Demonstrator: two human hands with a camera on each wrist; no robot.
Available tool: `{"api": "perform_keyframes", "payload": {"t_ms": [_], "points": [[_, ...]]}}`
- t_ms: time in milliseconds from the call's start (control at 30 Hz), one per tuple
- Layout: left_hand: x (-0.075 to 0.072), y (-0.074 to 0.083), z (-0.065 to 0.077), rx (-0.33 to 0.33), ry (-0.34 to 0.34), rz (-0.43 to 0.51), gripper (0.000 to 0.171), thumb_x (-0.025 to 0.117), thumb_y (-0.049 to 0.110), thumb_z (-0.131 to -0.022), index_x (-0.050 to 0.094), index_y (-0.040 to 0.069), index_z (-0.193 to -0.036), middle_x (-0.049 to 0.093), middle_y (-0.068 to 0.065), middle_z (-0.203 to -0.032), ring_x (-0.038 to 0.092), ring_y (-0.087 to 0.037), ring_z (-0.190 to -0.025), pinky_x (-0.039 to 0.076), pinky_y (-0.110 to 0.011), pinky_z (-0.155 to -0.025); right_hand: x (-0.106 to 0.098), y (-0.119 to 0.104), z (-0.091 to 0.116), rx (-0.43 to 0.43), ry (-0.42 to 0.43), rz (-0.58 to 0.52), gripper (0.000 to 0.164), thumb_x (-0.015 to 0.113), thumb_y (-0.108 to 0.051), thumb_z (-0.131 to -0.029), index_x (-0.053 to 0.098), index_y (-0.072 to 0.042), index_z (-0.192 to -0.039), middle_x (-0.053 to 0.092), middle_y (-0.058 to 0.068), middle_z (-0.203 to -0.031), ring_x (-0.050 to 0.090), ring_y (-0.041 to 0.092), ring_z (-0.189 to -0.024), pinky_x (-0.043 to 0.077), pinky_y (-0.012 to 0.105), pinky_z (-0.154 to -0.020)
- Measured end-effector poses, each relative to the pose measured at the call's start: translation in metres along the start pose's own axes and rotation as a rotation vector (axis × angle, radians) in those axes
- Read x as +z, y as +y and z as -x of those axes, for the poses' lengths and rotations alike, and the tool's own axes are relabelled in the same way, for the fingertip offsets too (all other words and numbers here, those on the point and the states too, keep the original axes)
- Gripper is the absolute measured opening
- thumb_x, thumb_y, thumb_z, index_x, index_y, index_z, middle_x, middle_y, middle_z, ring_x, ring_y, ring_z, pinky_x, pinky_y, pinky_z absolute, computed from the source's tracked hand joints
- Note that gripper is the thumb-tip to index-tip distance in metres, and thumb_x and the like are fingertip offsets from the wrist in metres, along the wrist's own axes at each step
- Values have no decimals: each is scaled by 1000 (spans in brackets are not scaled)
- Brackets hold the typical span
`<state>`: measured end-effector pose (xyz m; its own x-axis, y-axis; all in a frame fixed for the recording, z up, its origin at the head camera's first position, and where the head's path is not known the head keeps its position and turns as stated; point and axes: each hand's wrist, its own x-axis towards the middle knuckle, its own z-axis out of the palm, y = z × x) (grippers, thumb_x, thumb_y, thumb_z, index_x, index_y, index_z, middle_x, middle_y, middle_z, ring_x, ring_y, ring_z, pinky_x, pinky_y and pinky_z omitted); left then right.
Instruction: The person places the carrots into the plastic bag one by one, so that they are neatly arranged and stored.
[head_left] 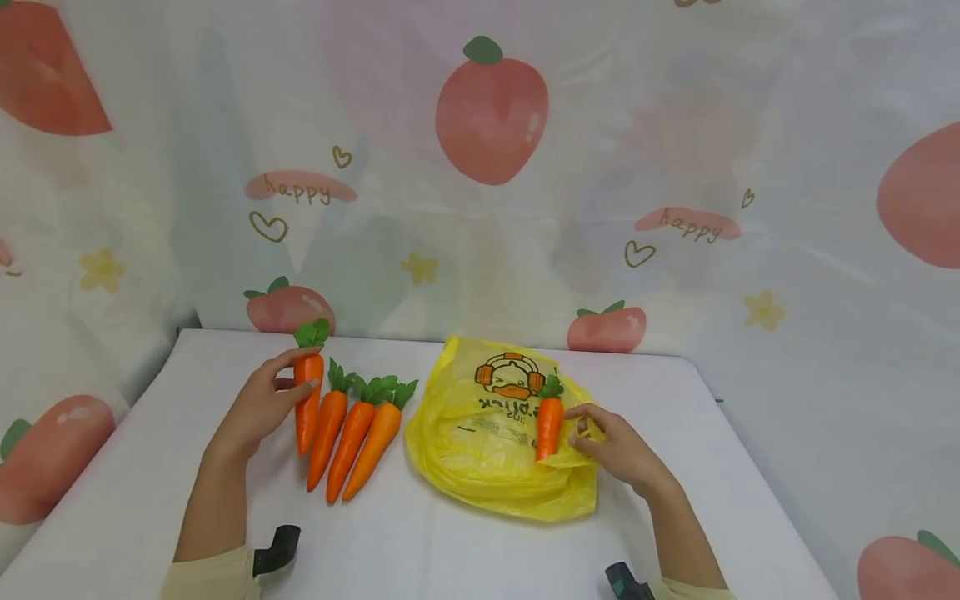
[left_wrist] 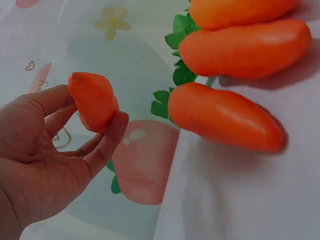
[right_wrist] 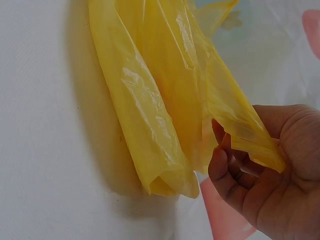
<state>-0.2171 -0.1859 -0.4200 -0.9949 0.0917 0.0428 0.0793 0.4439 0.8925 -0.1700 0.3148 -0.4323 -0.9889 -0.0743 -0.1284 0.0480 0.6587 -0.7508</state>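
Note:
My left hand (head_left: 258, 406) grips an orange carrot with green leaves (head_left: 307, 400) between thumb and fingers near its leafy top. In the left wrist view, that carrot (left_wrist: 94, 102) points its tip toward the camera. Just right of it, three more carrots (head_left: 354, 450) lie side by side, leaves away from me. My right hand (head_left: 618, 446) pinches the edge of a yellow plastic bag (head_left: 465, 475) at its right side; the right wrist view shows the thin film (right_wrist: 240, 120) between thumb and fingers. Another carrot (head_left: 550, 425) lies at the bag's opening, its lower end covered by yellow film.
A white-covered table (head_left: 375, 550) carries everything. Behind it hangs a curtain (head_left: 397, 108) printed with fruit, hearts and the word happy. Black camera mounts sit at both wrists, the left mount (head_left: 277, 550) beside a pale sleeve (head_left: 213, 577).

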Motion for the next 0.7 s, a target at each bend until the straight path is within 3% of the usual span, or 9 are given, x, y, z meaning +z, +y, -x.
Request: {"api": "perform_keyframes", "payload": {"t_ms": [300, 500, 700], "points": [[11, 18, -1, 31, -19, 44, 51, 62, 19, -105, 49, 18, -155, 36, -18, -157, 39, -49, -134, 43, -66, -100, 3, 0, 0, 15, -3, -15, 32, 68, -12, -100, 66, -11, -132, 57, 14, -130, 43, 39, -127, 34, 65, -110], [23, 30, 0, 51, -34, 67, 52, 64, 17, -104, 50, 21, -154, 39, -16, -156, 40, -46, -133, 45, -64, -99, 1, 3, -2, 10, 11, 3, 32, 67, -12, -100, 66, -12, -132, 57, 12, -127, 45, 37, -124, 41, 61, -108], [35, 46, 0, 73, -38, 87, 50, 64, 17, -104, 53, 23, -152, 38, -13, -155, 43, -42, -129, 52, -53, -92, -1, 4, -3, 14, 18, -1, 33, 67, -11, -100, 66, -11, -132, 56, 15, -134, 44, 38, -126, 41, 61, -108]]}}
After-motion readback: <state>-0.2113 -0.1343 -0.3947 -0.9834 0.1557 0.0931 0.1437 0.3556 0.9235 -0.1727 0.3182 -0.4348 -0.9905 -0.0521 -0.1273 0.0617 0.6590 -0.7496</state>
